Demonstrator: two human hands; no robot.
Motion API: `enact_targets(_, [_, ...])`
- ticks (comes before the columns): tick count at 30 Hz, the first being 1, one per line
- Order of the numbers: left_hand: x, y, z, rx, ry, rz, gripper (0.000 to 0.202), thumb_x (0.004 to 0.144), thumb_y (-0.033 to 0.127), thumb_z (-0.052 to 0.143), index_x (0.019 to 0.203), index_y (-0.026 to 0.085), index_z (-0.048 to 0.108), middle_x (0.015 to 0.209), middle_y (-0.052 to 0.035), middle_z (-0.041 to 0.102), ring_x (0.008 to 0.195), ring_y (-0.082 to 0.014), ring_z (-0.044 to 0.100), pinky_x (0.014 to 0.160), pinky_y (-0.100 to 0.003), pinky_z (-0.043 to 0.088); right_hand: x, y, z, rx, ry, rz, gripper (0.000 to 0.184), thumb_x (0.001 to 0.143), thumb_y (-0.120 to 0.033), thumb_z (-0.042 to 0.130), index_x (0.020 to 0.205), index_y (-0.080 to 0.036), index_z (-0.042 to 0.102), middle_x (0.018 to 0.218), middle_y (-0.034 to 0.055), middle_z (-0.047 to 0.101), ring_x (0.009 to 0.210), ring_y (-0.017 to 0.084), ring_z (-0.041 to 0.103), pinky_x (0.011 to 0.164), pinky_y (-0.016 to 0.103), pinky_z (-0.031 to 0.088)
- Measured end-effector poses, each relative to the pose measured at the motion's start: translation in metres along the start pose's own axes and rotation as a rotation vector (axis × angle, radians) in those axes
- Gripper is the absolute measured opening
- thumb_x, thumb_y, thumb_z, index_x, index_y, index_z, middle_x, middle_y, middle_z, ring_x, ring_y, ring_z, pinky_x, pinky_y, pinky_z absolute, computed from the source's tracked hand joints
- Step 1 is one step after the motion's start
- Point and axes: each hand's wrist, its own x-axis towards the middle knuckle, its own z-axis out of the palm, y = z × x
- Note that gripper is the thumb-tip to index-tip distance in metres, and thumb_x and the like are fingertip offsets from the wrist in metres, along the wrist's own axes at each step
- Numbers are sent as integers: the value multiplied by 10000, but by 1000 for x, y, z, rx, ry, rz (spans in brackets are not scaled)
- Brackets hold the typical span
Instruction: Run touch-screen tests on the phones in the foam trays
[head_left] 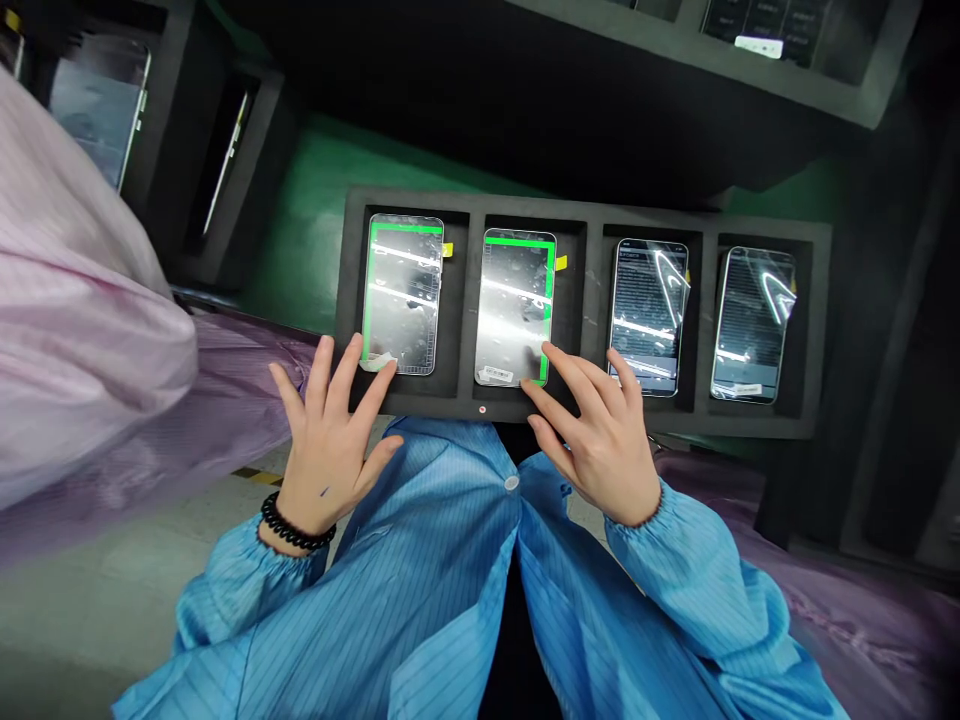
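Note:
Several smartphones lie face up, each in its own compartment of a black foam tray (534, 405). Green bands run along screen edges of the leftmost phone (405, 300) and the second phone (516, 310). Dark screens with small text show on the third phone (646, 320) and the rightmost phone (750, 330). My left hand (330, 450) is open, fingers spread, its fingertips at the leftmost phone's lower edge. With fingers apart, my right hand (600, 430) has fingertips at the second phone's lower right corner and another finger near the third phone. Neither hand grasps anything.
More foam trays with phones stand at the upper left (97, 100) and the upper right (787, 80). A green surface (315, 220) lies beneath the tray. Pinkish-purple fabric (82, 330) fills the left side.

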Motion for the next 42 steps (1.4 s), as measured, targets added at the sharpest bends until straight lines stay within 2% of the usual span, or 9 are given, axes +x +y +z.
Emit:
enact_targets(7, [7,4,4,-27,6,47,699,1018,622,205,1624,280,281,1728,-128,140,1616,-372,41,1252,-684,-87,8,-6,4,14,-13,-31,259,1009,-281,560,1181,-181,726,1484,141,603,1234,277,605,1188,563,344])
enact_targets(17, [9,6,6,-17,-5,102,687,1019,625,185,1620,306,281,1741,-99,71,1622,-347,-2,1245,-685,-96,21,-15,10,53,-14,-92,271,1023,-285,530,1187,-173,714,1480,145,606,1256,263,591,1193,552,330])
enact_targets(27, [-5,-12,-4,31,17,-27,648,1020,608,203,1578,337,388,1743,-58,79,1622,-352,-2,1252,-687,-102,22,-13,11,61,-31,-91,276,1018,-277,546,1218,-182,709,1498,152,587,1268,274,590,1192,574,329])
enact_targets(35, [12,1,7,-1,18,113,667,1006,653,214,1602,365,297,1732,-84,127,1615,-376,60,1233,-720,-91,24,-14,8,62,-37,-94,267,1014,-281,552,1201,-184,717,1504,143,583,1275,275,590,1194,573,333])
enact_targets(42, [13,-3,5,33,23,177,668,1001,661,191,1598,380,295,1731,-72,131,1620,-350,35,1238,-695,-117,25,-14,9,55,-28,-104,260,1015,-284,549,1183,-180,719,1490,143,596,1262,267,596,1194,562,332])
